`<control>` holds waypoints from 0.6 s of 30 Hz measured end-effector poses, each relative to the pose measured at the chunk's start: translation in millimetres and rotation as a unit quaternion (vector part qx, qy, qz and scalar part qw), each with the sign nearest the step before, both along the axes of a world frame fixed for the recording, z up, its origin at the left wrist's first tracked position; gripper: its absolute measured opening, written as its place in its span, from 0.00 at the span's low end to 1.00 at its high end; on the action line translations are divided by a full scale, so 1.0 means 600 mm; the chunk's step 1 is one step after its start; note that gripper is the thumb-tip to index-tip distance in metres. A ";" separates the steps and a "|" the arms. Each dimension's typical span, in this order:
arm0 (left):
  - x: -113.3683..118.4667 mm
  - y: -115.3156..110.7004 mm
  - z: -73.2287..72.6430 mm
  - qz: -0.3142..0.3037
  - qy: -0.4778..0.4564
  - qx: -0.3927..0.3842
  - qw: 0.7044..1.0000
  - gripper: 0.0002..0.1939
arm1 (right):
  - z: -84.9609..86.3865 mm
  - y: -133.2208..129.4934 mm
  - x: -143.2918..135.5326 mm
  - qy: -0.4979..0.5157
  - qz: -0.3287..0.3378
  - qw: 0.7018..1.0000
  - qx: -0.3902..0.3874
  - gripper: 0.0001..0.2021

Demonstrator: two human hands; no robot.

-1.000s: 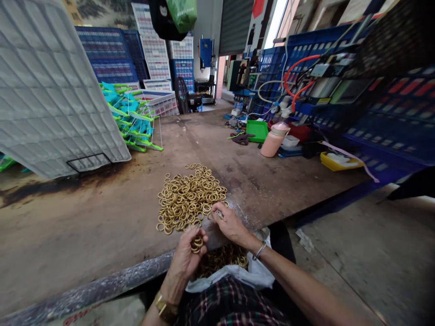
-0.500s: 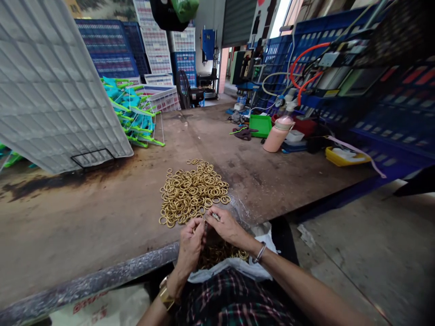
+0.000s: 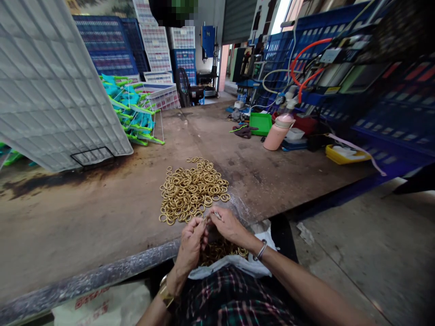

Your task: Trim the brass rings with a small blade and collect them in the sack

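My left hand is closed in a pinch at the table's front edge. A small brass-coloured piece, apparently a ring, shows at its fingertips, mostly covered. Right against it, my right hand is closed too, its fingertips meeting the left ones. A short silvery metal piece shows at the right fingers; its kind is unclear. Just beyond both hands lies a loose heap of brass rings. Below them, on my lap, more brass rings fill an open white bag, partly hidden by my hands.
A large white ribbed panel stands on the wooden table at left, before green and turquoise hangers. On the right are a pink bottle, a green tray and a yellow tray. Stacked crates stand behind.
My fingertips have shifted slightly against each other, and the left fingers have turned a little. The view has tilted marginally. The ring heap looks unchanged.
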State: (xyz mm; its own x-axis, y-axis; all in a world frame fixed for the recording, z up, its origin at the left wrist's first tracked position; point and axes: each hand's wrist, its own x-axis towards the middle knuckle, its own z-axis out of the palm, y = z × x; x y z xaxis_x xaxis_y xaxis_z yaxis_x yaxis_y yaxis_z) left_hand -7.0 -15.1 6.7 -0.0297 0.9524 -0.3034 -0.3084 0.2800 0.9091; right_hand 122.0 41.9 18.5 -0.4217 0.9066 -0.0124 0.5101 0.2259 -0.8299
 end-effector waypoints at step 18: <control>0.006 -0.006 0.018 0.013 0.050 0.011 0.999 0.16 | 0.000 -0.008 -0.001 -0.322 0.076 0.940 0.080 0.15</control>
State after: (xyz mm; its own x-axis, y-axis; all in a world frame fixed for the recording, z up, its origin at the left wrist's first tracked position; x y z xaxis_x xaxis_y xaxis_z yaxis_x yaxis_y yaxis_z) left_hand -3.3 -18.5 17.2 -0.0841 0.9575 -0.2758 -0.2225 0.2517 0.9419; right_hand 121.1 37.2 18.3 -0.4985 0.8484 -0.1781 0.8468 0.4326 -0.3094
